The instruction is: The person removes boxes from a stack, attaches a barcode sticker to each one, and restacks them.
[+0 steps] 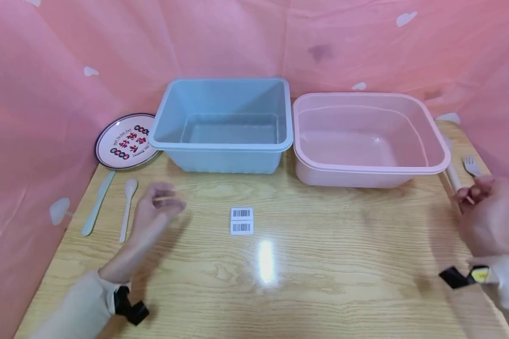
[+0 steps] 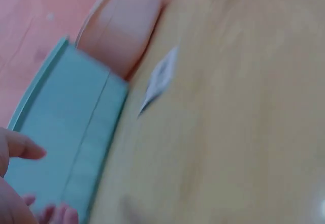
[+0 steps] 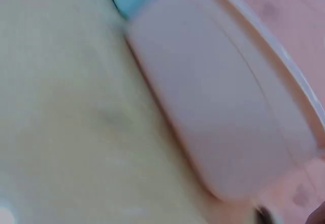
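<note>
Nearest: two sleeved forearms over a wooden table (image 1: 322,282), each with a dark strap at the wrist, presumably for the wrist cameras.

Left hand (image 1: 154,209) raised just above the tabletop, blurred, fingers loosely curled. Nothing visibly grasped; a pale streak across the fingertips too smeared to read. Hovering just right of a pale spoon (image 1: 127,207) and a light green knife (image 1: 96,202), both flat on the wood, side by side, handles toward the near edge, probably laid out for easy pickup.

Right hand (image 1: 485,207) near the right edge, fingers bunched toward a thin pale stick-like utensil (image 1: 453,176) lying alongside the pink tub. Pinching or only touching: cannot tell. White fork (image 1: 472,165) just beyond, tines away.

Mid-table: two small barcode labels (image 1: 242,220) stuck flat, one above the other, between the hands, well apart from both.

Farther: blue tub (image 1: 225,146) and pink tub (image 1: 407,169) side by side, rims touching or nearly so, both open-topped with nothing seen inside. Same pair seen blurred in both wrist views.

Far left: round printed plate (image 1: 125,141), partly tucked behind the blue tub's corner, against the pink cloth backdrop (image 1: 110,47).
</note>
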{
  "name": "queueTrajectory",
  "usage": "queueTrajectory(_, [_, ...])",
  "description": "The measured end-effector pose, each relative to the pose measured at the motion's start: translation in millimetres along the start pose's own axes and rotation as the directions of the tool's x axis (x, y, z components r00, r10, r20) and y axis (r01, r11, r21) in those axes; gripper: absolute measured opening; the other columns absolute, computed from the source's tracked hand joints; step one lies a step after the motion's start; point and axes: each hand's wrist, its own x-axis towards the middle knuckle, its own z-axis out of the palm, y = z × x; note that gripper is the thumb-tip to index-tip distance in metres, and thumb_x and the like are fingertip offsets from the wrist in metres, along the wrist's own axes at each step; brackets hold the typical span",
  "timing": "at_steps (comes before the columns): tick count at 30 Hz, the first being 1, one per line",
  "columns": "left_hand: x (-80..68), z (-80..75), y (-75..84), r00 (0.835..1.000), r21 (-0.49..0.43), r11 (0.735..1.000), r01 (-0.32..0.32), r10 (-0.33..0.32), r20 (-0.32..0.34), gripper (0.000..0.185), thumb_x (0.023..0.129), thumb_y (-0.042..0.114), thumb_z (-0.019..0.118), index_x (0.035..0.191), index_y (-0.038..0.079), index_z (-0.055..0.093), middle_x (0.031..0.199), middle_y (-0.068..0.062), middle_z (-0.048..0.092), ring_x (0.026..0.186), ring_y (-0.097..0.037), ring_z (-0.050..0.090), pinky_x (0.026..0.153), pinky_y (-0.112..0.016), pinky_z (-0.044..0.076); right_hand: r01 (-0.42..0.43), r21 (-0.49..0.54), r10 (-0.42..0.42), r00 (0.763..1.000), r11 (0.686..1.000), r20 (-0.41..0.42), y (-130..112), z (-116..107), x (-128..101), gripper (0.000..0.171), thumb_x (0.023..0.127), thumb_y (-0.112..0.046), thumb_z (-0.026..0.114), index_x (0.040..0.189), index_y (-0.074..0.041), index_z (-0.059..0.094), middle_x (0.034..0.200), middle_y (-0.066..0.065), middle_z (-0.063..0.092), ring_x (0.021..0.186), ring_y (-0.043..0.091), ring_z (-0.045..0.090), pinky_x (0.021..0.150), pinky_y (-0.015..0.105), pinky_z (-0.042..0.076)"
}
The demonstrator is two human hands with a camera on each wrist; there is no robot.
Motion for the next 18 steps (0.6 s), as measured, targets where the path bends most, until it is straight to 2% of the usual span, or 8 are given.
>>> queueTrajectory(2, [-13.4, 8.3, -6.2, 0.997, 0.017, 0.999, -0.044, 0.043, 0.067, 0.038, 0.083, 0.002, 0.07, 0.117, -0.003, 0.054, 0.107, -0.017, 0.062, 0.087, -0.008, 0.061, 0.076, -0.019, 0.054, -0.053, 0.032, 0.047, 0.987, 0.998, 0.152, 6.6, 18.5, -64.0, 0.011, 0.085, 0.014, 0.052, 0.08, 0.005, 0.055, 0.058, 0.012, 0.052, 0.044, 0.025, 0.053, 0.039, 0.032, 0.044])
queueTrajectory(4, [-23.3, 19.7, -9.0, 0.988, 0.044, 0.995, -0.091, 0.084, 0.133, 0.026, 0.083, 0.001, 0.069, 0.107, -0.003, 0.06, 0.097, -0.014, 0.066, 0.082, -0.009, 0.063, 0.074, -0.02, 0.054, -0.056, -0.042, 0.066, 0.947, 0.998, 0.313, 19.9, 23.2, -96.8, 0.014, 0.088, 0.016, 0.048, 0.082, 0.007, 0.057, 0.062, 0.013, 0.058, 0.046, 0.025, 0.059, 0.039, 0.031, 0.047])
queueTrajectory(7, [-31.7, 37.6, -5.9, 0.97, 0.114, 0.983, -0.142, 0.115, 0.214, 0.024, 0.082, 0.005, 0.071, 0.106, 0.002, 0.064, 0.096, -0.01, 0.068, 0.085, -0.015, 0.065, 0.078, -0.026, 0.055, 0.048, -0.289, 0.123, 0.83, 0.956, 0.545, 44.6, 19.0, -116.6, 0.018, 0.097, 0.008, 0.042, 0.101, 0.004, 0.058, 0.083, 0.008, 0.067, 0.066, 0.02, 0.069, 0.05, 0.027, 0.054])
queueTrajectory(9, [-34.2, 47.8, -2.4, 0.96, 0.151, 0.977, -0.15, 0.108, 0.258, 0.029, 0.082, 0.006, 0.071, 0.11, 0.004, 0.064, 0.103, -0.011, 0.068, 0.092, -0.02, 0.066, 0.083, -0.031, 0.056, 0.176, -0.455, 0.188, 0.74, 0.873, 0.646, 58.6, 24.5, -129.7, 0.02, 0.098, 0.005, 0.042, 0.113, 0.002, 0.055, 0.095, 0.004, 0.069, 0.081, 0.015, 0.071, 0.058, 0.025, 0.057])
queueTrajectory(12, [-33.8, 58.1, 4.2, 0.951, 0.187, 0.973, -0.137, 0.076, 0.299, 0.036, 0.082, 0.009, 0.071, 0.117, 0.005, 0.063, 0.113, -0.013, 0.066, 0.1, -0.025, 0.067, 0.088, -0.035, 0.056, 0.341, -0.619, 0.303, 0.645, 0.707, 0.702, 75.7, 47.8, -157.8, 0.025, 0.099, 0.0, 0.047, 0.124, 0.004, 0.05, 0.11, 0.009, 0.067, 0.093, 0.011, 0.07, 0.07, 0.029, 0.06])
queueTrajectory(13, [-33.5, 60.9, 5.4, 0.948, 0.19, 0.973, -0.13, 0.066, 0.31, 0.038, 0.083, 0.009, 0.071, 0.119, 0.005, 0.062, 0.115, -0.014, 0.065, 0.102, -0.027, 0.067, 0.089, -0.036, 0.056, 0.359, -0.645, 0.346, 0.619, 0.674, 0.705, 81.1, 56.7, -166.6, 0.029, 0.099, -0.002, 0.048, 0.126, 0.005, 0.048, 0.115, 0.013, 0.065, 0.095, 0.012, 0.07, 0.073, 0.031, 0.06])
queueTrajectory(15, [-33.2, 66.4, 7.0, 0.945, 0.198, 0.973, -0.116, 0.047, 0.322, 0.04, 0.083, 0.01, 0.071, 0.121, 0.006, 0.061, 0.118, -0.015, 0.063, 0.103, -0.028, 0.066, 0.089, -0.037, 0.056, 0.356, -0.691, 0.428, 0.584, 0.63, 0.69, 92.9, 73.7, -181.0, 0.035, 0.098, -0.003, 0.051, 0.131, 0.007, 0.045, 0.122, 0.022, 0.06, 0.099, 0.016, 0.069, 0.079, 0.035, 0.06])
queueTrajectory(18, [-33.2, 74.1, 7.8, 0.945, 0.207, 0.973, -0.1, 0.028, 0.326, 0.041, 0.083, 0.012, 0.072, 0.122, 0.007, 0.06, 0.118, -0.015, 0.063, 0.103, -0.027, 0.066, 0.09, -0.037, 0.056, 0.277, -0.741, 0.528, 0.554, 0.612, 0.643, 113.2, 93.6, -193.8, 0.043, 0.095, -0.002, 0.053, 0.135, 0.008, 0.042, 0.129, 0.031, 0.052, 0.104, 0.026, 0.067, 0.084, 0.037, 0.059])
